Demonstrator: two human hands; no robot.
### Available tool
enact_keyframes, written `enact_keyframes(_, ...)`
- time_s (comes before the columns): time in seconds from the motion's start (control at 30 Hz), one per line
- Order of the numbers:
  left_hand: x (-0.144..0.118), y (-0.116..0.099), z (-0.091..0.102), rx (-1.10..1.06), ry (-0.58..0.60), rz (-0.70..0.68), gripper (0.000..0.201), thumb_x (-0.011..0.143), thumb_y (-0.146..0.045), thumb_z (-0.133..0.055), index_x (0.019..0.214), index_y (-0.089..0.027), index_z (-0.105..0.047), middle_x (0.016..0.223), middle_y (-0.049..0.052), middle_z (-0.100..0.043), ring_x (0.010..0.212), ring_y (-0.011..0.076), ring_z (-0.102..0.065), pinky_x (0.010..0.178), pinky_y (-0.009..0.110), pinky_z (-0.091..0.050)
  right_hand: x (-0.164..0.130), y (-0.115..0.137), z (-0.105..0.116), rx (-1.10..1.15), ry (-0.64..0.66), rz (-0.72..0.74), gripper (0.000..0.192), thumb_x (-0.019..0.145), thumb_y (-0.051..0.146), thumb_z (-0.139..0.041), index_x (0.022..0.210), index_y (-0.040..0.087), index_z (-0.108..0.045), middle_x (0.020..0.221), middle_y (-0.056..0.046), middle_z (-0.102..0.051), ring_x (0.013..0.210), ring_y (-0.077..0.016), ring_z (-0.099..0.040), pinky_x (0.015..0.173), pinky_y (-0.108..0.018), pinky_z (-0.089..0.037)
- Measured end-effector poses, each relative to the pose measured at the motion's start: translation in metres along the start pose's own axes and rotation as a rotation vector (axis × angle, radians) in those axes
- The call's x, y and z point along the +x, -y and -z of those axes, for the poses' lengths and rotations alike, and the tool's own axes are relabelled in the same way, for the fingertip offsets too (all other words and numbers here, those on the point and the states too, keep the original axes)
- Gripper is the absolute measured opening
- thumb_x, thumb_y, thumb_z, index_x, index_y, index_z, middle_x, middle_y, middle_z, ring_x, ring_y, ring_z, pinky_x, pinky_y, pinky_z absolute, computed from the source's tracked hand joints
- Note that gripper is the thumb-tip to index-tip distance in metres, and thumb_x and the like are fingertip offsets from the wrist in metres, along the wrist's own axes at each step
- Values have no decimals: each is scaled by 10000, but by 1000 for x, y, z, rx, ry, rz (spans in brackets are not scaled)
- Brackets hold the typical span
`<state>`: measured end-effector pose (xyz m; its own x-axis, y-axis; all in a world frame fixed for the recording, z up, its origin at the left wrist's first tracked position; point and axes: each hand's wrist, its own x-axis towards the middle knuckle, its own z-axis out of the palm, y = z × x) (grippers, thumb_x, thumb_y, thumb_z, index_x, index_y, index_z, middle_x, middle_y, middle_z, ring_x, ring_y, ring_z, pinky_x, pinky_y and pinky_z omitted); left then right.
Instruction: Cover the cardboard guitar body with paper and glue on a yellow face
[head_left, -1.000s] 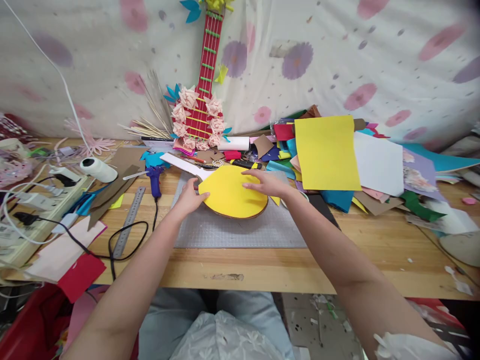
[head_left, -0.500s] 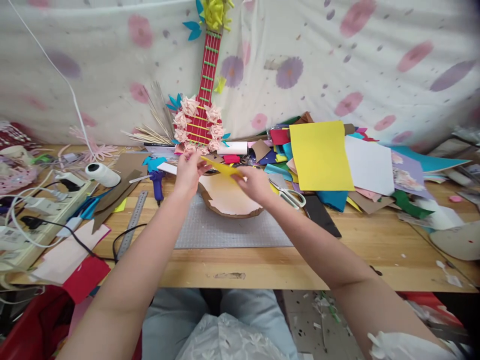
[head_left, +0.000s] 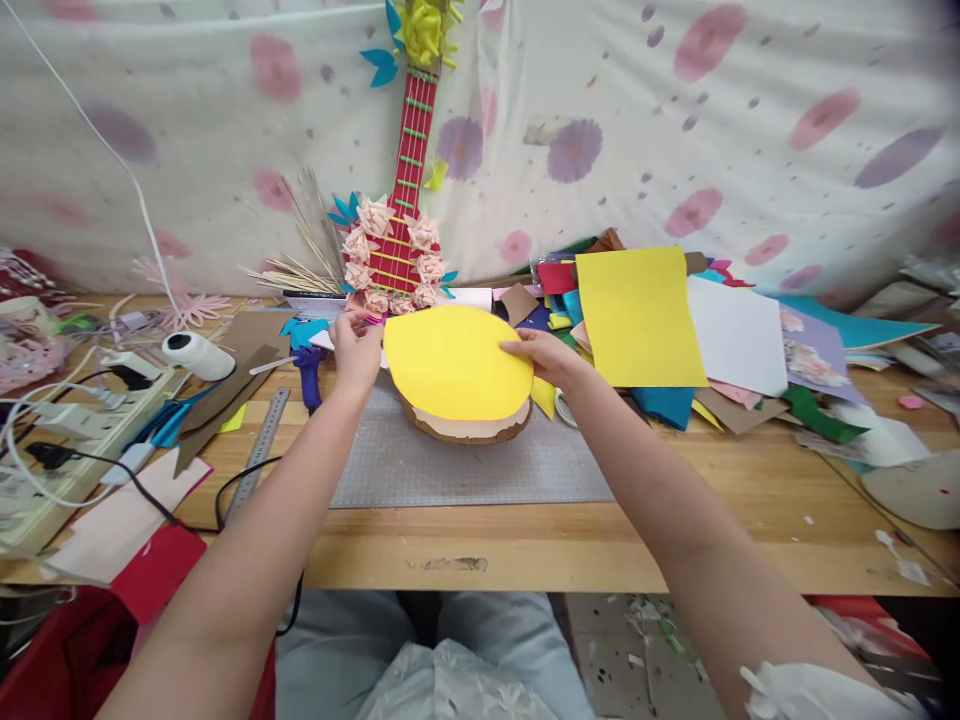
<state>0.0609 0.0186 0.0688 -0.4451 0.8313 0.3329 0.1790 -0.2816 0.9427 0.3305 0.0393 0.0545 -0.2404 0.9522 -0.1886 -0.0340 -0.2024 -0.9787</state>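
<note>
A rounded piece of yellow paper point(head_left: 457, 362) is held between my two hands, spread over a cardboard shape point(head_left: 469, 430) with a pale top and brown rim. My left hand point(head_left: 357, 348) pinches the paper's left edge. At the right edge, my right hand point(head_left: 546, 356) grips it with the thumb on top and the fingers hidden beneath. The cardboard shape rests on a grey cutting mat point(head_left: 390, 470); whether the paper touches it all over I cannot tell.
Behind stands a red paper guitar point(head_left: 397, 250) with pink flowers. To the left are a blue glue gun point(head_left: 307, 375), a steel ruler point(head_left: 259, 450), a thread spool point(head_left: 199, 356) and a power strip point(head_left: 97, 450). At right lie a yellow sheet point(head_left: 641, 320) and paper scraps.
The yellow paper has turned from nearly edge-on to face-up, now lying across most of the cardboard shape. My hands have moved farther apart, still on its two sides.
</note>
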Motion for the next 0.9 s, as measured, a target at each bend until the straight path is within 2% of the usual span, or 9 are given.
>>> enact_keyframes(0.1,-10,-2,-5,392,149,-205,273,683,-98,-538,938,-192,-555,1101,75,-509,1061,199,-510,939,360,-425,7,-16,-1,-265,-134,-30,384,617,213,-725,968,168,-575,966,-84,-674,793,-200,-645,723,-333,-528)
enact_keyframes(0.23,-28,-5,-22,663,521,-432,298,771,-136,-469,1042,-177,-585,1192,86,-543,1185,198,-450,1042,356,-325,13,-24,1,-697,-206,52,593,630,273,-726,1171,178,-502,1106,-112,-614,896,-217,-622,739,-317,-499)
enact_keyframes(0.33,-42,5,-36,847,833,-445,393,853,-328,-432,1208,-185,-525,1376,95,-433,1320,244,-310,1098,431,-211,14,-28,1,-930,-265,154,662,655,296,-704,1256,179,-451,1119,-112,-605,979,-239,-592,831,-359,-462)
enact_keyframes(0.43,-55,18,-42,1000,1014,-397,549,887,-474,-322,1353,-191,-389,1481,111,-265,1383,283,-144,1101,508,-114,13,-35,3,-1045,-316,291,565,683,278,-677,1209,151,-514,1156,-121,-597,1106,-267,-522,954,-408,-383)
enact_keyframes(0.5,-61,23,-43,1054,1070,-382,605,890,-515,-273,1388,-178,-332,1492,131,-222,1388,283,-112,1098,514,-97,12,-42,6,-1016,-322,319,488,707,289,-655,1164,146,-561,1206,-122,-577,1165,-271,-481,1000,-418,-342)
enact_keyframes(0.57,-65,25,-42,1089,1083,-383,622,889,-529,-262,1399,-177,-313,1494,138,-211,1390,276,-103,1098,512,-96,12,-52,10,-897,-324,271,453,745,313,-612,1168,157,-570,1237,-114,-564,1161,-259,-494,992,-415,-358)
enact_keyframes(0.67,-68,25,-39,1108,1071,-389,628,884,-536,-272,1403,-184,-301,1495,132,-208,1391,271,-99,1099,508,-106,13,-70,13,-627,-326,192,436,758,307,-580,1175,181,-572,1249,-90,-565,1116,-234,-538,960,-398,-403)
enact_keyframes(0.8,-73,26,-37,1104,1056,-409,634,883,-542,-274,1405,-182,-297,1498,123,-196,1392,268,-93,1101,511,-103,11,-89,10,-152,-236,131,434,761,347,-555,1179,230,-568,1206,-38,-604,1067,-201,-580,905,-364,-462)
enact_keyframes(0.9,-78,27,-35,1100,1050,-423,645,879,-545,-289,1409,-178,-287,1502,120,-182,1393,269,-80,1106,508,-89,7,-93,8,45,-233,116,424,758,394,-549,1155,249,-586,1157,-27,-634,1033,-202,-604,890,-364,-474)
